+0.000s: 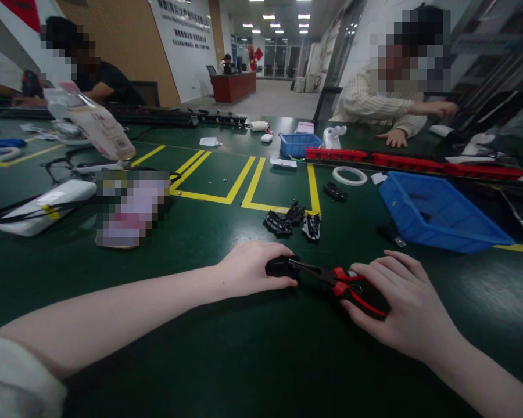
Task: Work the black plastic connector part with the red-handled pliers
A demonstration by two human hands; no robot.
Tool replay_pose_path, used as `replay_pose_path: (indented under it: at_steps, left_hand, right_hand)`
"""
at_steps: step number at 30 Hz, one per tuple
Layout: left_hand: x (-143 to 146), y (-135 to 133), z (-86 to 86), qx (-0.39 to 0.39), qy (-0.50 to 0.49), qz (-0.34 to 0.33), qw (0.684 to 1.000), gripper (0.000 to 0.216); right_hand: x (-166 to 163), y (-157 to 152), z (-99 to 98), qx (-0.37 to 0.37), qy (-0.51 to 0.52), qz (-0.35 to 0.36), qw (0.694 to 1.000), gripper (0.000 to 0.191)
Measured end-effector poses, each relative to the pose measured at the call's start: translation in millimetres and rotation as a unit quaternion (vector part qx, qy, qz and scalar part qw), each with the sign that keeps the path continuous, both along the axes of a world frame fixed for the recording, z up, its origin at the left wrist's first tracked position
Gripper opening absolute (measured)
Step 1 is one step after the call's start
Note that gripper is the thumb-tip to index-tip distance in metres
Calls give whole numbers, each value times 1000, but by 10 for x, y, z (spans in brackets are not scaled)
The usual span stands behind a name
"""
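My left hand [255,270] is closed around a small black plastic part [279,266], gripping it just above the green table [226,360]. In my right hand [407,299] is a pair of needle-nose pliers [344,284] with red and black handles. The jaws point left, and their tips meet the black part; whether they pinch it I cannot tell. Several similar black parts [311,225] lie in a cluster beyond my hands. Another black piece [335,191] rests farther back, to the right of that cluster.
A blue bin [444,215] stands at the right, a smaller blue bin [300,143] farther back. Red strips [401,161] and a white tape ring [350,176] lie near them. On the left are a phone [133,212], a white box [43,209] and a bottle [102,128]. Other people sit across the table.
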State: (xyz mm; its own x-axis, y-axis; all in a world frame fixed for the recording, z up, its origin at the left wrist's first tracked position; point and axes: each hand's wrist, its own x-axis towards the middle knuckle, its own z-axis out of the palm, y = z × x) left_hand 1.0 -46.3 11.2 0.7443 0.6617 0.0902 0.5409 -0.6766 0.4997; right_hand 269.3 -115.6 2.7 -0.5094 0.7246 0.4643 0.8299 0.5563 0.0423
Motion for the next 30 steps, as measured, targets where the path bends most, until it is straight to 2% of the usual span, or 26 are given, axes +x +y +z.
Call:
replay_pose_path:
  at_steps: [9, 13, 21, 25, 27, 30]
  left_hand:
    - [-2, -23, 31, -42, -44, 2, 998, 44]
    - [-6, -33, 25, -14, -35, 5, 999, 54]
    - [7, -11, -22, 50, -7, 4, 999, 40]
    - [-4, 12, -42, 58, 1, 18, 998, 43]
    - [-17, 10, -23, 51, -29, 20, 998, 46]
    - [-17, -84, 51, -3, -137, 12, 991, 37]
  right_hand:
    - [32, -4, -43, -30, 16, -33, 999, 35]
    - [88, 40, -70, -9, -1, -49, 999, 39]
    - [102, 34, -73, 27, 33, -45, 998, 45]
    - [108, 22, -46, 33, 82, -50, 995, 42]
    - [94, 13, -30, 17, 118, -57, 991, 42]
    - [32, -36, 5, -18, 163, -62, 985, 44]
